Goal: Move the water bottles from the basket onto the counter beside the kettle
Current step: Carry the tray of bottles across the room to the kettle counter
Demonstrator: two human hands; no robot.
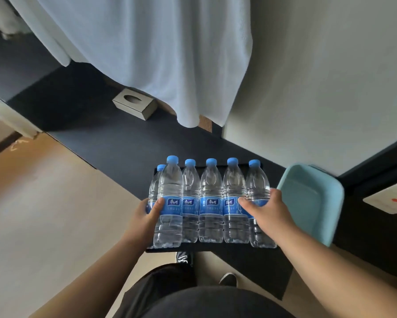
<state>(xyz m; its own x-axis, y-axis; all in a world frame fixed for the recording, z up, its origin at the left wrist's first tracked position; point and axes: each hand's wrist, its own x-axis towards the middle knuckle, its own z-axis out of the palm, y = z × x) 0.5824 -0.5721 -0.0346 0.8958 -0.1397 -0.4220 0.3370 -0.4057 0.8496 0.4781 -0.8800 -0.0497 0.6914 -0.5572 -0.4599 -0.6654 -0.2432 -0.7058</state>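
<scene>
Several clear water bottles with blue caps and blue labels stand upright in a row on a black tray [167, 250] at the near edge of the dark counter [124, 143]. My left hand [147, 218] grips the front left bottle [170, 187], thumb across its label; another bottle [155, 180] stands just behind it. My right hand [265, 211] grips the rightmost bottle [256, 180], thumb reaching onto its neighbour [233, 182]. The light blue basket [312, 203] sits tilted right of the row, and nothing shows inside it. No kettle is in view.
A grey tissue box [134, 106] lies farther back on the counter. A white cloth [147, 53] hangs over the counter's back. A white card with a red mark [390, 200] lies at the far right. Wooden floor stretches to the left, and my shoes show below the tray.
</scene>
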